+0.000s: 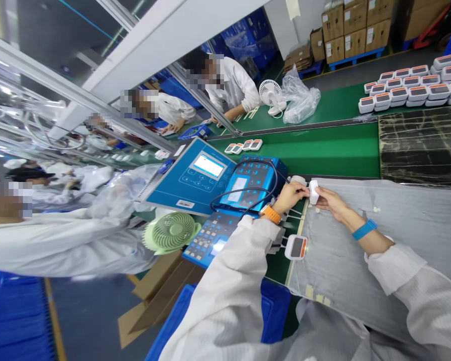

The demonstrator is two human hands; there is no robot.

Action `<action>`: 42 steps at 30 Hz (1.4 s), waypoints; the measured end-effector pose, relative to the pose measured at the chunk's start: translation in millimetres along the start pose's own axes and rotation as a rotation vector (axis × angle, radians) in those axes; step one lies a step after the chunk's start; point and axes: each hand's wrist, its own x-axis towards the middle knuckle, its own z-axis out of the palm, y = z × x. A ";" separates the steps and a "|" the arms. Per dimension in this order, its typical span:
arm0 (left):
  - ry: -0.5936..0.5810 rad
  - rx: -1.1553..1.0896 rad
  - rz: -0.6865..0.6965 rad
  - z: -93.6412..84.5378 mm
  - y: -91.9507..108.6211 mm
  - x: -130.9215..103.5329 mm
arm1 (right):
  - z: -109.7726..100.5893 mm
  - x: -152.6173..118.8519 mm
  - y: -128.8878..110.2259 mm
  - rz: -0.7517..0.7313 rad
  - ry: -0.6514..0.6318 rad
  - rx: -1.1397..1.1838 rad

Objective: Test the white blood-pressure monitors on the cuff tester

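Observation:
My right hand (331, 201) grips a small white boxy device (313, 192), held up on edge above the grey mat (361, 240). At its left side, my left hand (291, 196) has its fingers pinched together; whatever sits between them is too small to make out. Behind these fingers another rounded white piece (296, 179) is partly hidden. Closer to me, a white device with a dark screen and orange strip (296, 247) lies at the mat's left edge, with white cables running from its left side.
Left of my hands stand a blue instrument with a lit screen (206, 168), blue keypad units (244, 185) with black cable, and a green fan (173, 231). Several screened devices (406, 87) sit stacked at the back right. Beyond the green conveyor (330, 150), co-workers (233, 82) sit working.

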 end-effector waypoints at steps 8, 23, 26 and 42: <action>-0.162 0.055 0.007 -13.9 2.2 2.4 | 13.5 8.5 11.9 -0.099 0.158 -0.231; -0.255 0.288 0.058 -18.6 8.5 -5.5 | -139.3 -141.4 7.3 -0.247 0.161 -1.421; -0.231 0.350 0.023 -35.3 15.9 -20.8 | -163.0 -143.7 9.0 -0.282 0.130 -1.254; -0.355 0.320 0.099 -22.3 -4.1 -57.4 | -86.6 -148.2 23.0 -0.367 0.180 -1.601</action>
